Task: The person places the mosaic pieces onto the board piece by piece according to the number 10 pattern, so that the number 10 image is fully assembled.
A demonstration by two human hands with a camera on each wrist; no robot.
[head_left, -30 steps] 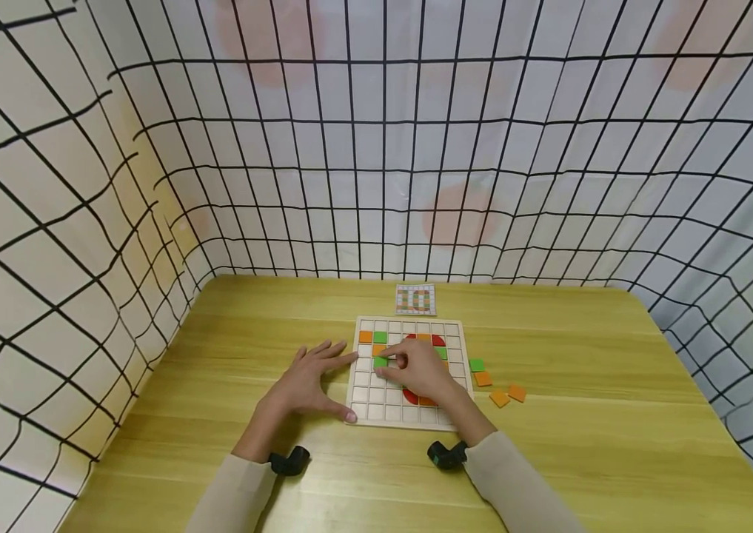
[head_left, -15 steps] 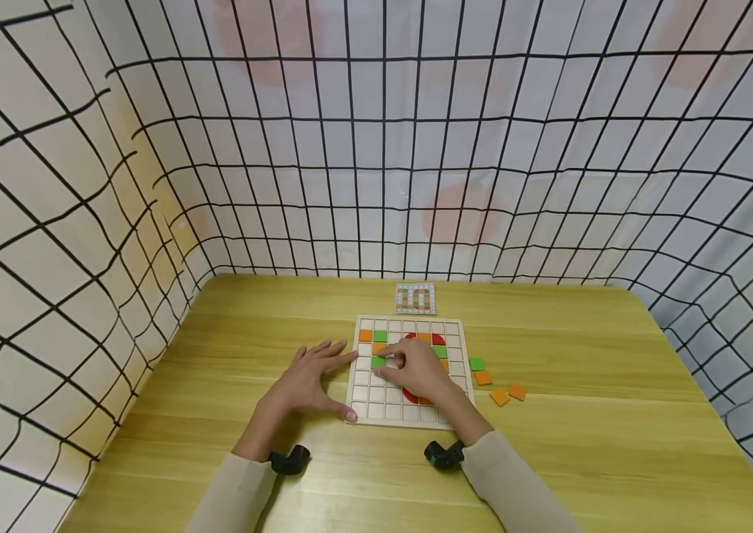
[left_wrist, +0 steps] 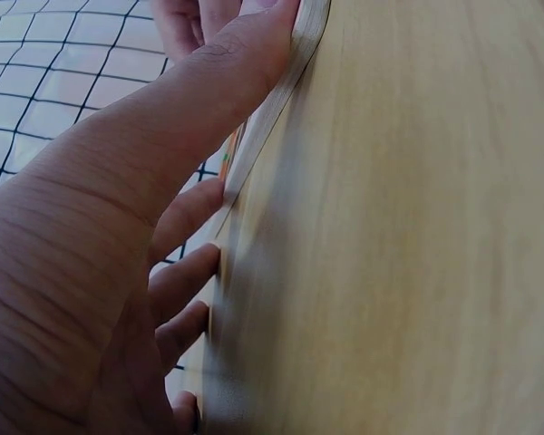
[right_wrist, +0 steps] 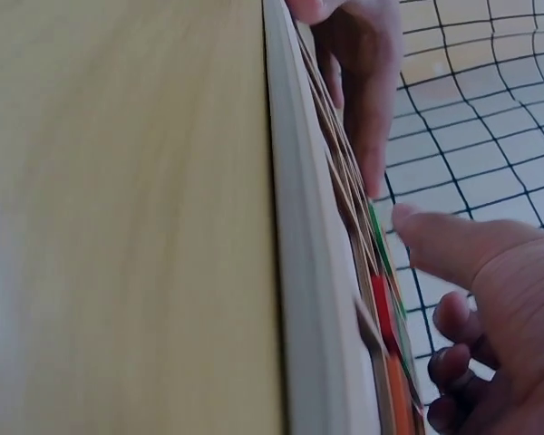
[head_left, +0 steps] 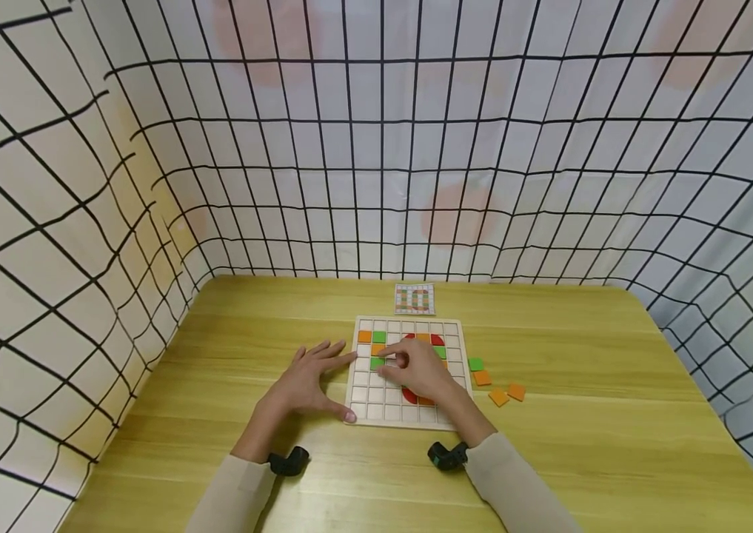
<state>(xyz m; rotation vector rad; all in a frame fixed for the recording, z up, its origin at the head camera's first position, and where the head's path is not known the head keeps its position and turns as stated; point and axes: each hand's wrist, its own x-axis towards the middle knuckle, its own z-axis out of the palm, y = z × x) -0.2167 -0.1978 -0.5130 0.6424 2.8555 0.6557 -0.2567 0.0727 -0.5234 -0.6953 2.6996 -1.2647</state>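
A pale wooden grid board [head_left: 368, 411] lies on the table, partly filled with orange, green and red tiles. My left hand [head_left: 307, 381] spreads along its left side, thumb at the near left corner and forefinger at the left edge. Over the board's middle, my right hand [head_left: 421, 368] pinches a green tile [head_left: 377, 363] between thumb and forefinger, low at the grid. Just beyond that tile sit an orange tile [head_left: 377, 349] and another green tile [head_left: 379, 337]. The right hand hides part of the red-edged pattern. In the right wrist view its thumb [right_wrist: 435, 240] points down toward the board.
A small printed pattern card [head_left: 415, 299] lies behind the board. To the right are a loose green tile [head_left: 476, 364] and several orange tiles [head_left: 498, 398]. A white wall with black grid lines [head_left: 323, 185] surrounds the table [head_left: 583, 414].
The green tile under the right fingertips has shifted slightly left on the grid. The left hand keeps its place at the board's edge.
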